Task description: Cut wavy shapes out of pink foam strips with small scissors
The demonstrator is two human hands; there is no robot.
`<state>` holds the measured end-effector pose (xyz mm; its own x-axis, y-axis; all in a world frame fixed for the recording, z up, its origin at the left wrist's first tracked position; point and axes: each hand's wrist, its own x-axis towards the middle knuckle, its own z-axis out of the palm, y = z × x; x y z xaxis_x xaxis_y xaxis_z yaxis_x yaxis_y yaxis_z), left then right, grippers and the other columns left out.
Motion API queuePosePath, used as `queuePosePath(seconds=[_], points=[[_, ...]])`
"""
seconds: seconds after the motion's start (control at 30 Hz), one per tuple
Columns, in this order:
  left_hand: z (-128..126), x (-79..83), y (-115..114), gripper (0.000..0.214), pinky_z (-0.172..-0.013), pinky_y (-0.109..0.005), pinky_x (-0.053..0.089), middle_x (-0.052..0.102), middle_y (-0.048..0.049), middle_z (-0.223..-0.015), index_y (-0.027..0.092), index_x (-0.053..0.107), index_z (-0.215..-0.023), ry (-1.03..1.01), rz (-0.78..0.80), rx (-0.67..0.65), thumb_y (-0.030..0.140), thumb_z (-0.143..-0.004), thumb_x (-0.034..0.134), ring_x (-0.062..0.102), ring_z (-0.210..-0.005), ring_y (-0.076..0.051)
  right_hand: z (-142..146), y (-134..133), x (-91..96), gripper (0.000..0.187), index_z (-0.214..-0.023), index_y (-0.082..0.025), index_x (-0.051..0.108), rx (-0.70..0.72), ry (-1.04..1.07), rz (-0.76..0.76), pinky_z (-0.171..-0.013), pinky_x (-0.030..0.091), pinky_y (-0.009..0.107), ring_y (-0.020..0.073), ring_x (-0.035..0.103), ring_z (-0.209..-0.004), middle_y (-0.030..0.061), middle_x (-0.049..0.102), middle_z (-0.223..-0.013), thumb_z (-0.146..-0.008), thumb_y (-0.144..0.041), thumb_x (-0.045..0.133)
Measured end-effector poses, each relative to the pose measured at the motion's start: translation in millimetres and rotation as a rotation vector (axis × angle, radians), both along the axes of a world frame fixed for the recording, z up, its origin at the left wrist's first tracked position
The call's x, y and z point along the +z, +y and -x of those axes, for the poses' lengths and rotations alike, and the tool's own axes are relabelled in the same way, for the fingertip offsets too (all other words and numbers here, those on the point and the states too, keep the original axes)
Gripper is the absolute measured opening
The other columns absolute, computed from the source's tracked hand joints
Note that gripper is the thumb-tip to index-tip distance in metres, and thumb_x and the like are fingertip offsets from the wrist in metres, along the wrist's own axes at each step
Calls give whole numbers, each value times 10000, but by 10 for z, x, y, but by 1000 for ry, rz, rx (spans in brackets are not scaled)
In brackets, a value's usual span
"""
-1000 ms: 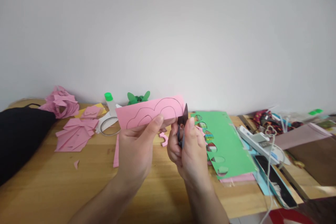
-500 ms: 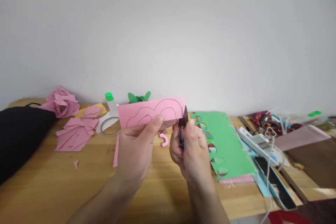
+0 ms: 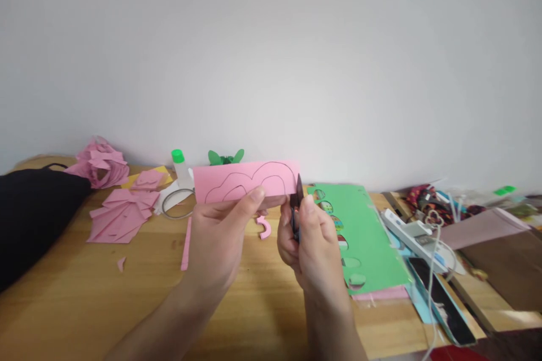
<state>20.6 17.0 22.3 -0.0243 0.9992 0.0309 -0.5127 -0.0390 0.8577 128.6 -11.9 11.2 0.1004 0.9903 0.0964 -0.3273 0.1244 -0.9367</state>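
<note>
Shifted slightly right & leveled since 1 s ago: the pink strip (image 3: 245,181), now held approx. horizontal above the table (image 3: 84,304). It is pinched at its lower edge by left hand (image 3: 220,237) thumb & fingers. Scissors (image 3: 296,203) are gripped in right hand (image 3: 313,248), blades nearly closed, tip up, touching the strip's right end.

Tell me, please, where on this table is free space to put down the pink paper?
The bare wood of the table lies between the black bag, the pink scraps and the left hand. The right side is crowded: green sheet, white device, cables and packets.
</note>
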Motion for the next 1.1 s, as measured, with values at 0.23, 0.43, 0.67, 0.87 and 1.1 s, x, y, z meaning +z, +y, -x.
queuePosePath(seconds=[0.23,0.43,0.67,0.87,1.1], points=[[16,-24,14,86,-650,-347,565,777,-25,-691,268,800,-682,8,-36,4,331,-736,777,711,-658,-213,-8,6,5,451,-709,-193,512,2,8,-5,-329,174,151,38,151,-356,-104,322,-427,-927,-588,501],[49,8,18,95,-589,-312,543,742,-9,-608,261,805,-660,5,-47,-19,287,-743,768,655,-567,-171,-65,-3,53,479,-689,-191,500,11,-85,21,-330,157,157,38,176,-352,-98,329,-427,-906,-618,508],[57,26,24,58,-387,-265,435,740,-15,-602,273,812,-705,5,-91,-51,269,-738,765,545,-435,-132,-89,-22,107,493,-667,-199,484,12,-150,45,-332,161,165,44,194,-351,-94,325,-419,-886,-640,518],[73,20,37,72,-375,-258,422,730,-11,-587,286,813,-719,25,-89,-67,258,-748,753,538,-424,-130,-102,-11,80,479,-661,-197,483,16,-141,22,-329,149,162,41,184,-353,-95,329,-423,-901,-609,521],[83,0,62,63,-445,-263,468,732,-22,-593,260,810,-690,79,-88,-24,283,-733,770,579,-473,-136,-130,-15,62,459,-687,-194,502,44,-131,21,-327,147,157,43,171,-361,-98,319,-426,-913,-593,515]])
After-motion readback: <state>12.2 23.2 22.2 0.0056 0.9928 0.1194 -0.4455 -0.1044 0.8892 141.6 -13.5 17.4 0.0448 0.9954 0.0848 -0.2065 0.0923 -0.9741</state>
